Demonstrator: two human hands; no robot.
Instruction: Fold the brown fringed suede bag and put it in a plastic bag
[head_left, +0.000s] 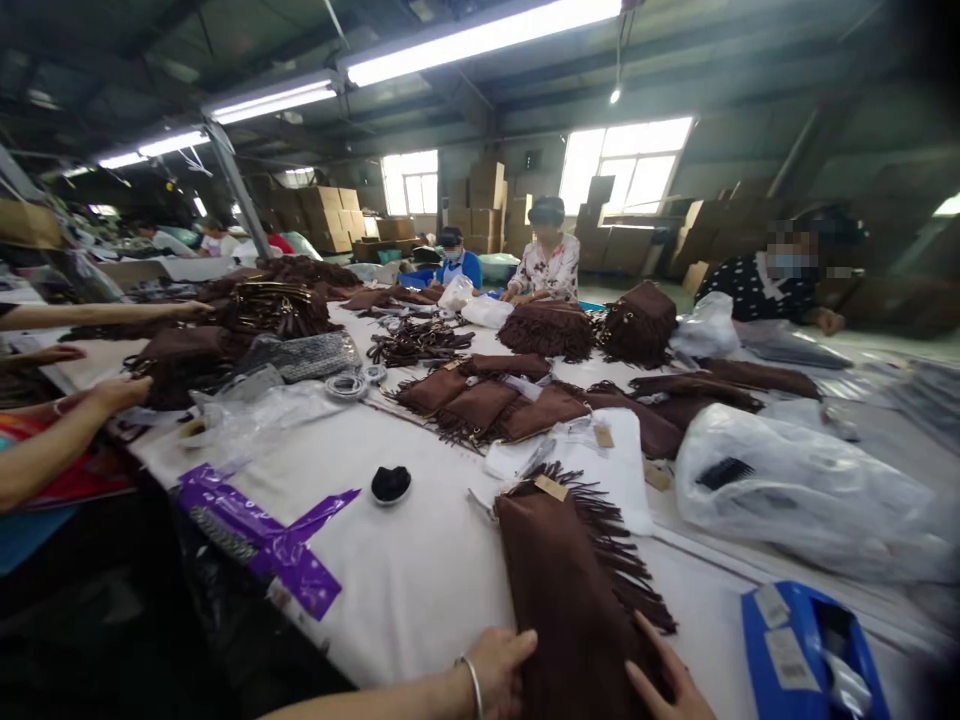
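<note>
Both hands' fingers flat, unclenched on brown fringed bag (577, 580); blue box (806, 650) nearby, contents unclear.

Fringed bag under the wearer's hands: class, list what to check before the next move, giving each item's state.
1. Left hand flat on the fringed bag: ok.
2. Right hand on the bag: ok.
3. Bag lying flat on the table: ok.
4. Tag at the bag's top in view: ok.
5. Fringe free of tangles: cannot tell.
6. Blue dispenser apart from the bag: ok.
</note>
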